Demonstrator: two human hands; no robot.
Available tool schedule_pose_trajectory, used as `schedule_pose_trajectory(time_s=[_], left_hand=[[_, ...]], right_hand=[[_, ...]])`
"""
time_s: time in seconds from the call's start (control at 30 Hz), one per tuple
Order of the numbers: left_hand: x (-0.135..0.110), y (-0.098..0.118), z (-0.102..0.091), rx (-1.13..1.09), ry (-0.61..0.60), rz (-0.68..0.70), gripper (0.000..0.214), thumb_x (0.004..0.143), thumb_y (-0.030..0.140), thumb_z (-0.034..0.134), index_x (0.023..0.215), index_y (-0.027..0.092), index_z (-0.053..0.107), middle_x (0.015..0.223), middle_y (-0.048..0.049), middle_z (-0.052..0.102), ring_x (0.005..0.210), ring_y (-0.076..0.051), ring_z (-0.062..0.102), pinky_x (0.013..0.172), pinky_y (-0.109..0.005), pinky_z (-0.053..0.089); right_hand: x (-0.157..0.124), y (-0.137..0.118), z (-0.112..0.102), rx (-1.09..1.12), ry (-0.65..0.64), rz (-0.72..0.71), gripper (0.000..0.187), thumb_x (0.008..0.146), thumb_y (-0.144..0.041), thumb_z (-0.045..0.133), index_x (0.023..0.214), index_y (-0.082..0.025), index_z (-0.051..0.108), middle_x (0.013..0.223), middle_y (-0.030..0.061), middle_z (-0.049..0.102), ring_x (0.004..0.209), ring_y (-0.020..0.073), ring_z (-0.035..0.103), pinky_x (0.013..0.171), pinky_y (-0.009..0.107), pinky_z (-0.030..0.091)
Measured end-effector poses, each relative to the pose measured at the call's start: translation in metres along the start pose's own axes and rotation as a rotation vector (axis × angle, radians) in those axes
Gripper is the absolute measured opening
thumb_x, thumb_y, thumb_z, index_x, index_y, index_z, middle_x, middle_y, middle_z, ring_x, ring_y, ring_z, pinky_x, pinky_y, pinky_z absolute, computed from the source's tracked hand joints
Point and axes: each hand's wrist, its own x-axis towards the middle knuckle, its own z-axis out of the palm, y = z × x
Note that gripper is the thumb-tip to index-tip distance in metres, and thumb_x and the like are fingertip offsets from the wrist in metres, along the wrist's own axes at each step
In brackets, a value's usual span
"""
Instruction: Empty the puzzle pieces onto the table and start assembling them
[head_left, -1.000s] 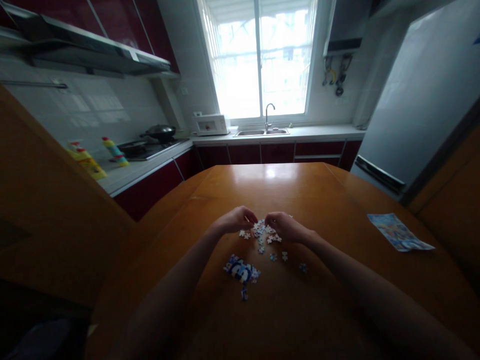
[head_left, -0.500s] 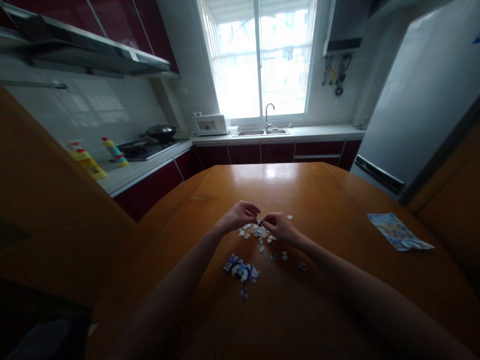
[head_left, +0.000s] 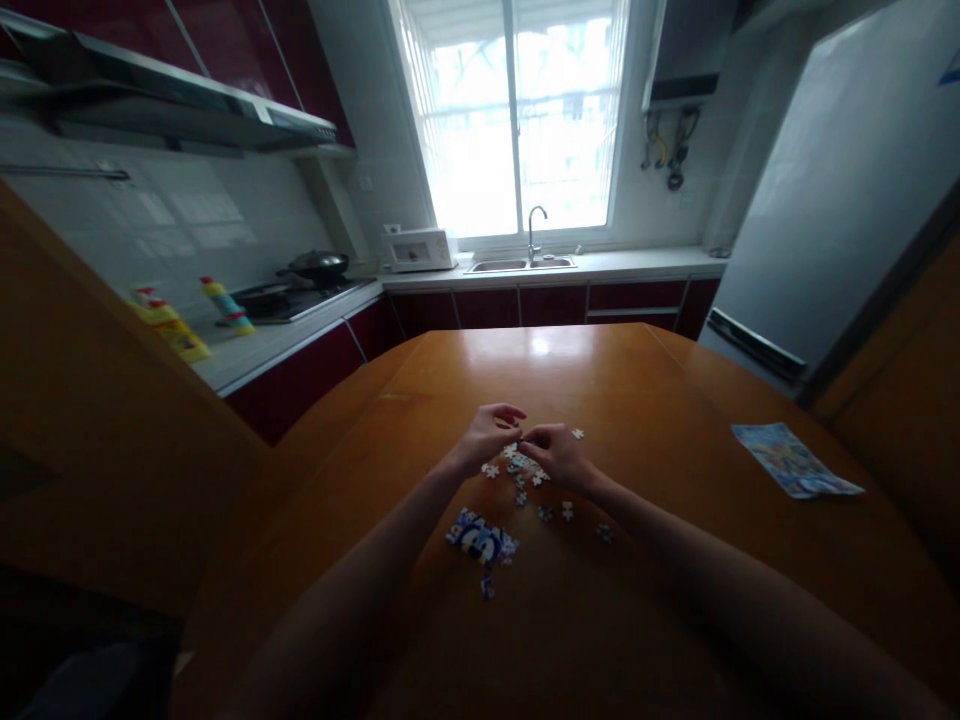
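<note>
My left hand (head_left: 489, 437) and my right hand (head_left: 556, 453) meet over a pile of loose jigsaw puzzle pieces (head_left: 517, 462). Between their fingertips is a small dark puzzle piece (head_left: 523, 439), pinched by both hands and mostly hidden by the fingers. The left index finger arches above the thumb. Nearer to me lies a joined section of puzzle (head_left: 482, 537) with a blue and white cartoon face. One blue piece (head_left: 487, 587) sits just below it. Several single pieces (head_left: 568, 511) are scattered to the right of the pile.
A brown wooden table (head_left: 637, 400) carries everything. On its right side lies a colourful printed sheet (head_left: 793, 460). Beyond the table are a counter with a sink (head_left: 521, 265), a microwave (head_left: 418, 250), a stove with a wok (head_left: 319, 267), and a fridge (head_left: 832, 190) at right.
My left hand has shifted slightly right, its fingertips now meeting those of my right hand at the small piece. It now covers some pieces on the pile's left. The joined section stays put.
</note>
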Motion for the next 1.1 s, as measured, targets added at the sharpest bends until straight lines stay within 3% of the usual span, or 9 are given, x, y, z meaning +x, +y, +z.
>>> schedule_pose_trajectory(time_s=[0.1, 0.3, 0.47, 0.67, 0.77, 0.87, 1.0, 1.1], left_hand=[[0.002, -0.008, 0.009, -0.034, 0.062, 0.017, 0.036, 0.063, 0.017, 0.075, 0.097, 0.009, 0.071, 0.082, -0.0060, 0.068, 0.071, -0.014, 0.063, 0.058, -0.020, 0.047], [0.004, -0.010, 0.010, -0.086, 0.042, 0.013, 0.035, 0.065, 0.017, 0.076, 0.098, 0.009, 0.070, 0.096, -0.0117, 0.072, 0.082, -0.017, 0.067, 0.071, -0.026, 0.054], [0.004, -0.004, 0.003, -0.107, 0.004, 0.008, 0.035, 0.065, 0.014, 0.076, 0.099, 0.009, 0.071, 0.100, -0.0133, 0.074, 0.087, -0.018, 0.068, 0.077, -0.028, 0.053], [0.003, -0.004, 0.005, -0.108, -0.003, 0.023, 0.041, 0.066, 0.013, 0.073, 0.107, 0.009, 0.070, 0.107, -0.0132, 0.072, 0.082, -0.016, 0.068, 0.069, -0.024, 0.053], [0.005, -0.004, 0.003, 0.056, 0.045, 0.097, 0.038, 0.073, 0.015, 0.069, 0.111, 0.010, 0.070, 0.107, -0.0122, 0.072, 0.083, -0.015, 0.069, 0.071, -0.024, 0.054], [0.009, -0.004, -0.001, 0.237, 0.079, 0.143, 0.028, 0.076, 0.013, 0.064, 0.103, 0.012, 0.073, 0.099, -0.0098, 0.074, 0.082, -0.016, 0.069, 0.074, -0.025, 0.055], [0.010, -0.001, -0.002, 0.316, 0.036, 0.176, 0.014, 0.078, 0.016, 0.065, 0.086, 0.016, 0.076, 0.095, -0.0080, 0.075, 0.093, -0.020, 0.069, 0.082, -0.027, 0.055], [0.008, 0.001, -0.002, 0.329, -0.055, 0.179, 0.017, 0.080, 0.024, 0.069, 0.091, 0.014, 0.077, 0.090, -0.0080, 0.076, 0.082, -0.019, 0.070, 0.075, -0.026, 0.055]], right_hand=[[0.001, 0.004, 0.000, -0.004, 0.014, 0.021, 0.032, 0.080, -0.040, 0.065, 0.079, -0.010, 0.076, 0.066, 0.0023, 0.068, 0.058, 0.0121, 0.052, 0.054, 0.023, 0.036], [0.006, 0.003, -0.009, -0.048, 0.026, 0.036, 0.027, 0.075, -0.034, 0.065, 0.061, -0.012, 0.069, 0.052, -0.0023, 0.055, 0.052, 0.0095, 0.042, 0.050, 0.023, 0.027], [0.008, 0.001, -0.016, -0.014, 0.037, 0.065, 0.028, 0.076, -0.036, 0.064, 0.069, -0.011, 0.073, 0.059, 0.0010, 0.062, 0.055, 0.0112, 0.045, 0.051, 0.023, 0.032], [0.004, -0.002, -0.014, 0.050, -0.030, 0.119, 0.036, 0.076, -0.044, 0.067, 0.074, -0.009, 0.075, 0.058, 0.0012, 0.062, 0.054, 0.0114, 0.047, 0.049, 0.023, 0.033], [0.003, -0.003, -0.014, 0.071, -0.042, 0.143, 0.034, 0.075, -0.042, 0.068, 0.072, -0.009, 0.074, 0.057, 0.0012, 0.062, 0.053, 0.0112, 0.047, 0.049, 0.023, 0.033], [0.005, -0.002, -0.016, 0.090, -0.044, 0.145, 0.030, 0.073, -0.039, 0.070, 0.071, -0.009, 0.075, 0.059, 0.0022, 0.065, 0.055, 0.0123, 0.050, 0.051, 0.023, 0.035], [0.009, -0.001, -0.018, 0.140, -0.052, 0.134, 0.028, 0.074, -0.033, 0.067, 0.084, -0.009, 0.078, 0.071, 0.0054, 0.073, 0.062, 0.0148, 0.057, 0.058, 0.025, 0.042], [0.009, -0.001, -0.019, 0.189, -0.070, 0.121, 0.027, 0.074, -0.030, 0.068, 0.090, -0.010, 0.077, 0.080, 0.0063, 0.075, 0.068, 0.0156, 0.061, 0.063, 0.026, 0.047]])
